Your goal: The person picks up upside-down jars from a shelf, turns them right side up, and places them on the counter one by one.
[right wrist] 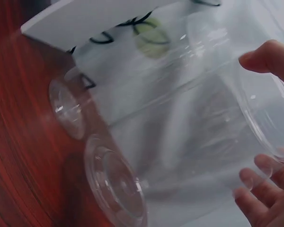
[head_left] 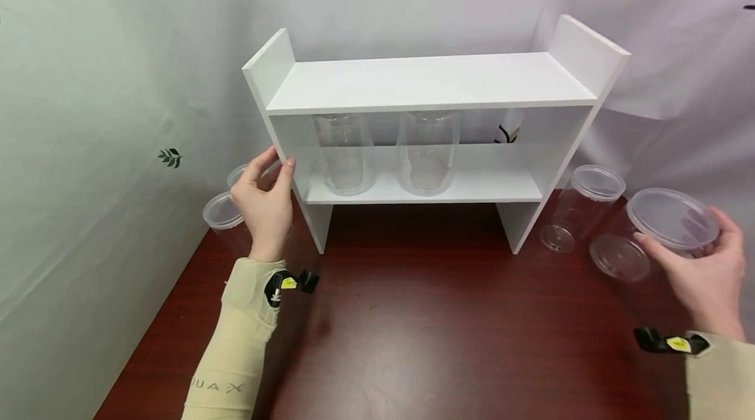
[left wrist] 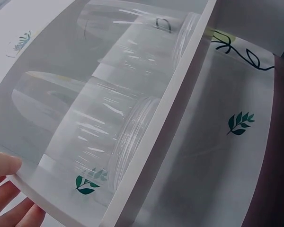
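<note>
My left hand [head_left: 265,210] pinches the front edge of the left side panel of a white two-tier shelf [head_left: 430,82]. In the left wrist view its fingers [left wrist: 8,163] lie on that edge. Two clear plastic jars stand on the lower board: the left jar [head_left: 348,164] and the right jar [head_left: 426,164]. At the far right my right hand [head_left: 708,269] grips the top of a lidded clear jar [head_left: 672,218], thumb on one side and fingers on the other. This jar's base [right wrist: 116,184] appears in the right wrist view, beside the table.
Another lidded clear jar [head_left: 596,184] stands on the table between the shelf and the gripped jar. Left of the shelf stand two more clear jars, the nearer jar [head_left: 223,211] partly behind my left hand. Below everything is a dark red wooden table [head_left: 413,328]; pale cloth [head_left: 147,79] hangs around.
</note>
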A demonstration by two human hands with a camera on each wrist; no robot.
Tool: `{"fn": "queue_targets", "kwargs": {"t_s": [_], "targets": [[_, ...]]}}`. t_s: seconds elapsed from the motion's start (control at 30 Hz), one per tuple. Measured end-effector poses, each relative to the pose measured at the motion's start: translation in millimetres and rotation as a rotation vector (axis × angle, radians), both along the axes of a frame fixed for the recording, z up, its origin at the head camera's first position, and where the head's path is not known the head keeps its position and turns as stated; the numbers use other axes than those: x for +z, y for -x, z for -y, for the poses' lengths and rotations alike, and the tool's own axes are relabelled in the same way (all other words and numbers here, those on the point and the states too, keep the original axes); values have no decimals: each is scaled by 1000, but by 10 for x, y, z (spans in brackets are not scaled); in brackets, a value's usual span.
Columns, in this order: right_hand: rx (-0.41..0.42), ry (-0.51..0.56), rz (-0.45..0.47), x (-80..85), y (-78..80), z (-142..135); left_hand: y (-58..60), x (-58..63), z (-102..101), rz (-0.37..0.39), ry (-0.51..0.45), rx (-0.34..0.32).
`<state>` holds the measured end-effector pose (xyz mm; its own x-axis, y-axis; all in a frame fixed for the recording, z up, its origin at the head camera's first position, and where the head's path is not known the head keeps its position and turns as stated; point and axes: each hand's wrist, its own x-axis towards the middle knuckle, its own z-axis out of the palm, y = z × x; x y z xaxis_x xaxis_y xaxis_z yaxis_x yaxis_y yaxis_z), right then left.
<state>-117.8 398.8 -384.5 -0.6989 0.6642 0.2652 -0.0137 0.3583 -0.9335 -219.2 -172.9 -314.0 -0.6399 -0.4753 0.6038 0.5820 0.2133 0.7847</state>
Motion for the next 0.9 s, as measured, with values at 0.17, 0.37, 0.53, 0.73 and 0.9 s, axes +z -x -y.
{"fn": "queue_targets", "kwargs": {"t_s": [0.17,0.37,0.53,0.73,0.9], "targets": [[4,19,62,-49,162,-55,4,-9,14,9,-4,1],[1,1,121,-100,318,-102,12,-10,23,2,-3,2],[-5,-36,158,-153,383,-131,13,-15,17,0,3,-1],[-2,-23,153,-170,392,-161,11,-19,14,-10,-1,-8],[25,-45,150,-177,403,-168,3,-1,19,-7,-4,-10]]}}
